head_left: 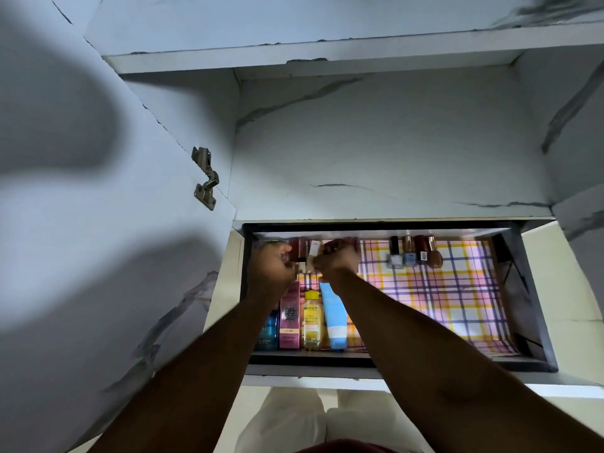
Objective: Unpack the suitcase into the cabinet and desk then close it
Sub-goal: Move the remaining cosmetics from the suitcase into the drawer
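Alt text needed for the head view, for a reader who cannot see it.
Both hands, left hand and right hand, reach into the back left corner of an open drawer lined with plaid paper, among small cosmetics. Bottles and tubes lie in front; four nail polish bottles line the back.

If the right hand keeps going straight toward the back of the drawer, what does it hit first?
Probably the small cosmetics lined up along the back wall of the drawer, just past the right hand; depth is unclear, and it may already touch them.
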